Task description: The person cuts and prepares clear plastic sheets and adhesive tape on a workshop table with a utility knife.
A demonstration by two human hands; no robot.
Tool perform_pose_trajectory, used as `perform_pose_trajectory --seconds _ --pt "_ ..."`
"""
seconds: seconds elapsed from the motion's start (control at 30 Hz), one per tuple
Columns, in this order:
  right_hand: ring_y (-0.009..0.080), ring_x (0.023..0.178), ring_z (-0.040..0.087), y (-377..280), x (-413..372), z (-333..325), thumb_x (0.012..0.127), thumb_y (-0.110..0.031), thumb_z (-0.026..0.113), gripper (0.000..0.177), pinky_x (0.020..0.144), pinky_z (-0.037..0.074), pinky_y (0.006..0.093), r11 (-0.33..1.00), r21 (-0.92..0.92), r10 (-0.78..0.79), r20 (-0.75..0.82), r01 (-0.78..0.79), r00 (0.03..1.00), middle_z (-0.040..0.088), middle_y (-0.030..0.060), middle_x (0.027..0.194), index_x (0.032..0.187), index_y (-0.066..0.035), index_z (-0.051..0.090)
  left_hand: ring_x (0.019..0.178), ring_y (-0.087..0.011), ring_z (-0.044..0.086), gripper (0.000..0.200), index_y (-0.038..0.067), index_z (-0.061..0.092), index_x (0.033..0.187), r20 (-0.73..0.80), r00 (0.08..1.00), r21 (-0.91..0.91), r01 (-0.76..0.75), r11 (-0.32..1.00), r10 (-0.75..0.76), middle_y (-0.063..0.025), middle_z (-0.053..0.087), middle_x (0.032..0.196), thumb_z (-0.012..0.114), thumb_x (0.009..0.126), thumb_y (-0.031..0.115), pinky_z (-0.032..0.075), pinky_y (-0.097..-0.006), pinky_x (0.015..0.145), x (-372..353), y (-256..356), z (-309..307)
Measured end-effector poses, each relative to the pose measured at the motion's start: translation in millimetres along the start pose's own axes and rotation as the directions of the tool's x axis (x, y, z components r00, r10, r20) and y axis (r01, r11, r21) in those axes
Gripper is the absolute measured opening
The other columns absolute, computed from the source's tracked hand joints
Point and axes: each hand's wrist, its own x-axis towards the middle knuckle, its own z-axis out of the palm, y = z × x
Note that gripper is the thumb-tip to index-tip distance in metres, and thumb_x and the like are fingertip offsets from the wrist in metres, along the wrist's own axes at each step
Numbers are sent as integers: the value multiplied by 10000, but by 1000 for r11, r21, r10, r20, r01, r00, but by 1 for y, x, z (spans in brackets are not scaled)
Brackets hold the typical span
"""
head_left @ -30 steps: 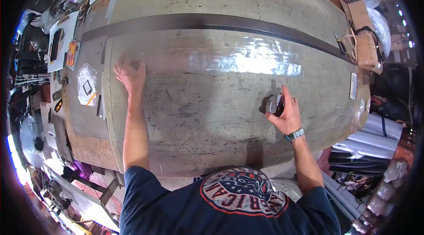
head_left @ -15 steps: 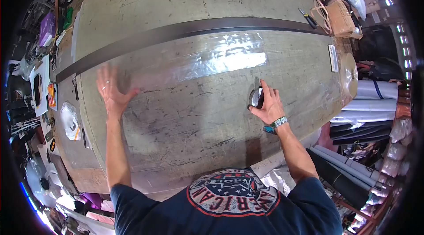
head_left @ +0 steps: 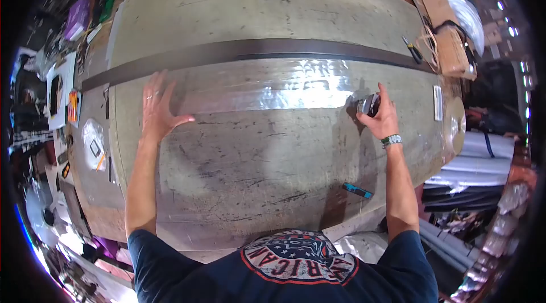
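A clear, shiny plastic strip lies across the worn table, just below a long dark bar. My left hand rests with fingers spread over the left end of the strip and holds nothing. Near the strip's right end, my right hand grips a small dark object with a glossy face; what it is I cannot make out. A teal and black tool lies on the table below my right hand.
Pliers and an open cardboard box are at the back right. A white strip and a tape roll lie at the right edge. A plastic bag sits on the left.
My right hand has moved right and up with the dark object, to the strip's right end, uncovering the teal tool. My left hand has shifted slightly. The whole view has shifted a little.
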Motion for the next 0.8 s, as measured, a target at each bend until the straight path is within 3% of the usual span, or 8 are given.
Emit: perform_pose_trajectory --seconds 0.07,0.2,0.3,0.37,0.53,0.67,0.8 --pt "432 1093 608 -19 21 -10 670 -294 893 1102 1039 464 507 999 1 -36 28 36 999 663 237 1219 1599 -52 353 1451 -374 427 1030 92 599 1420 65 998 -50 29 998 -25 -125 544 1490 931 554 541 304 -513 1258 1 -5 8" --pt "390 1096 599 -80 68 -10 670 -273 898 1087 1018 479 488 993 36 -115 111 112 987 673 192 1200 1592 -51 367 1425 -373 454 953 94 630 1371 -12 999 -80 38 996 -39 -120 566 1466 908 597 574 304 -522 1255 -3 -14 3" --pt "381 1093 597 -121 114 19 660 -271 907 1081 999 490 480 941 120 -324 47 317 945 681 172 1164 1580 -45 387 1406 -371 475 895 91 646 1336 -41 998 -108 35 994 -40 -120 591 1428 904 622 564 311 -533 1245 -10 -17 11" --pt "362 1073 621 -164 141 33 660 -271 904 1060 973 507 455 933 191 -325 89 304 941 688 156 1113 1566 -35 409 1390 -366 491 858 88 655 1315 -109 993 -106 29 994 -41 -119 607 1400 904 636 550 317 -540 1238 -16 -18 18" --pt "357 1113 637 -264 203 80 665 -302 902 1081 992 508 452 926 304 -313 289 223 905 704 167 1191 1582 -39 395 1423 -361 457 826 90 656 1321 -192 980 -126 37 991 -61 -121 557 1470 906 664 524 313 -557 1238 -24 -25 27" --pt "401 1219 622 -297 250 133 662 -372 893 1134 1082 490 450 915 161 -398 211 370 893 680 201 1313 1608 -47 359 1515 -366 361 892 103 611 1402 -201 970 -143 112 983 -140 -134 469 1584 890 690 562 272 -564 1264 -43 -26 8" --pt "432 1278 602 -312 268 156 649 -413 892 1156 1123 471 455 920 131 -390 258 368 884 652 237 1367 1606 -44 359 1568 -372 287 963 115 570 1481 -164 968 -182 162 970 -192 -133 414 1649 878 702 589 227 -564 1286 -47 -35 2"
